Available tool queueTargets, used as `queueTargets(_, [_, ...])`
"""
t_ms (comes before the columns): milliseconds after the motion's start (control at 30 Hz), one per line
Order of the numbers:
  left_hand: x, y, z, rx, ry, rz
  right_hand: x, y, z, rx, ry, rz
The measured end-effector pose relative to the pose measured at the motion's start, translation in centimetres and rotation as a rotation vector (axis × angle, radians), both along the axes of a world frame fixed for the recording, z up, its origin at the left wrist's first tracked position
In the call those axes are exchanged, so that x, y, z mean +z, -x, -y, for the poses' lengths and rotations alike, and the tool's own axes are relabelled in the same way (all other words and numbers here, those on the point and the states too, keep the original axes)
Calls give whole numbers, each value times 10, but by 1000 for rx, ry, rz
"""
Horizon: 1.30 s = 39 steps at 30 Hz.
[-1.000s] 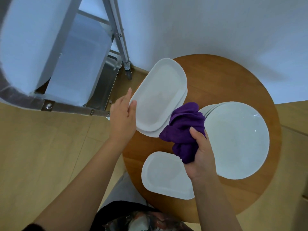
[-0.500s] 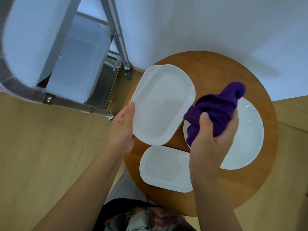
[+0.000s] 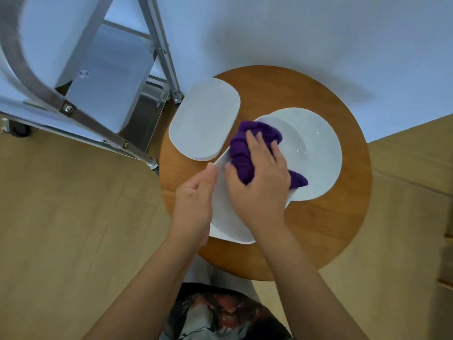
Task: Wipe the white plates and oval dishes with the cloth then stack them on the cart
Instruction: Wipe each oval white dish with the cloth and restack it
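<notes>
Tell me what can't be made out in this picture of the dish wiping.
Head view only:
- Oval dish being wiped: mostly hidden by the left hand, right hand and purple cloth.
- Dish beneath it: only an edge shows.
- Cart: cut off by the frame, shelves blurred.

Bare wood shows along the round table's (image 3: 338,229) right and near edge, room enough for a hand. The left half is crowded: an oval dish (image 3: 203,121), round plates (image 3: 321,153), and the cart's (image 3: 157,57) metal legs just beside the rim.
</notes>
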<state>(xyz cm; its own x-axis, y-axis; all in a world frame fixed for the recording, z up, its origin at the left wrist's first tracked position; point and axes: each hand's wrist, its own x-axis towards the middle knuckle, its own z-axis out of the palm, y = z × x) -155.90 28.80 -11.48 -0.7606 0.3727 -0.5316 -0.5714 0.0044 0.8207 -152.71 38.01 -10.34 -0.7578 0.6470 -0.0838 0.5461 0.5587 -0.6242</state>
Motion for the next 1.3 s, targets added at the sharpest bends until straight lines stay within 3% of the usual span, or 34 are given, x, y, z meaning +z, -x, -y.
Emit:
queueTargets(167, [8,-29,-5,48,-43,14,10,-57,32,62,75,-117])
queueTargets(400, [27,-64,-14,177,-84,180,27,-100,21,181,61,-143])
queueTargets(533, [45,-70,-13,244,-77,260,45,-123,16,325,-75,-220])
queueTargets(667, [67,-78,-6,198,-106,275,71,-144,-2,602,-112,-139])
queueTargets(767, [88,-79,-3,120,-82,234,92,-158,-19,777,-113,-33])
queueTargets(967, [133,-72,-3,-55,-76,46,132,-165,-34,918,-327,-59])
queueTargets(1300, [166,-15,15,-226,48,-165,170,-152,-73,779,-524,-127])
